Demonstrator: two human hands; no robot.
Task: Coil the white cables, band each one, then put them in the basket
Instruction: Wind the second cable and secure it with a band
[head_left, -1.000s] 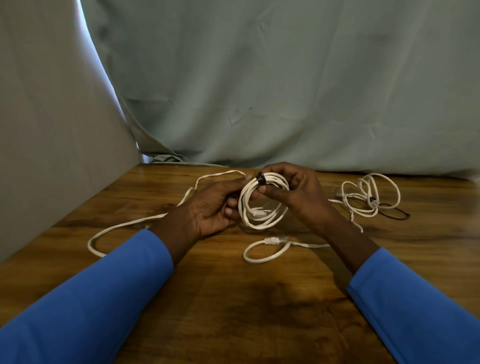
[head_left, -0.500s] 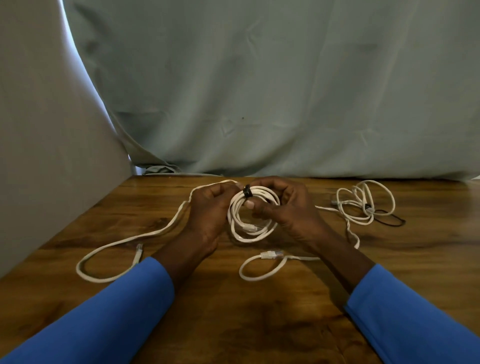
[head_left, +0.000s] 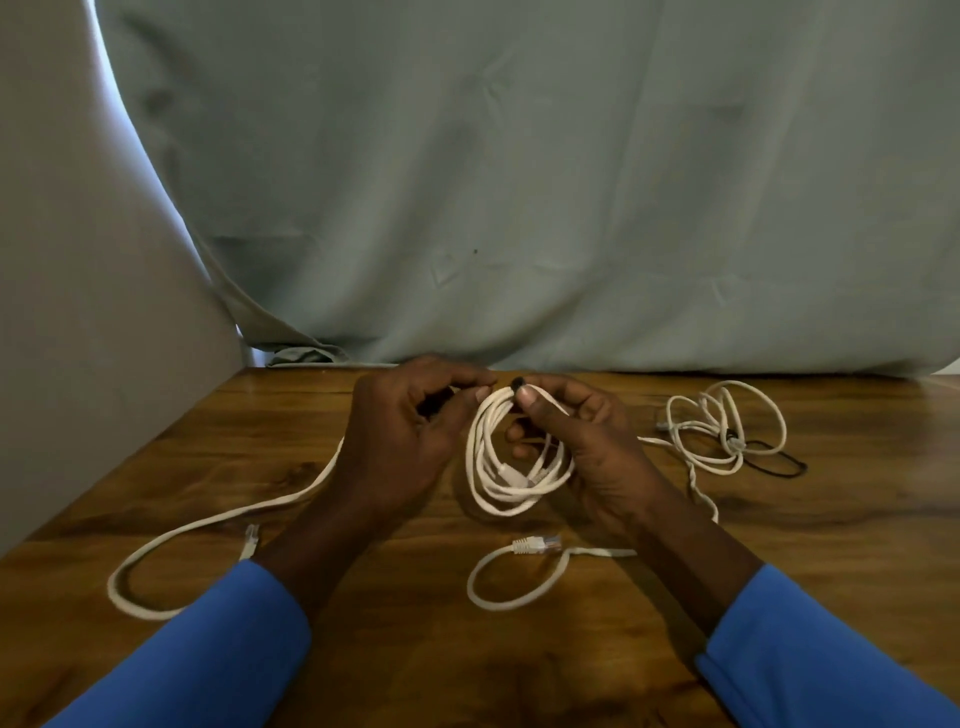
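Nearer than the coil (head_left: 511, 467), a loose cable end (head_left: 530, 545) lies on the tabletop (head_left: 467, 649). The coil is held just above the tabletop. The right hand (head_left: 587, 452) grip is closed, pinching the coil's top at the black band (head_left: 517, 384). The left hand (head_left: 400, 441) grip is closed on the top, left of the band.

Hazard: if either pinch slackens before the band seats, the turns may spring apart.

Right of the coil lies a tangled cable (head_left: 722, 431), which could snag. The basket is not in view. No legible markings.

In the middle of the frame a coil (head_left: 511, 467) is held between the left hand (head_left: 400, 441) and right hand (head_left: 587, 452), over the table (head_left: 415, 649). A loose cable (head_left: 171, 538) trails to the lower left, a loop (head_left: 519, 582) lies below centre, a bundle (head_left: 727, 426) lies right, and a cloth (head_left: 519, 208) hangs behind.
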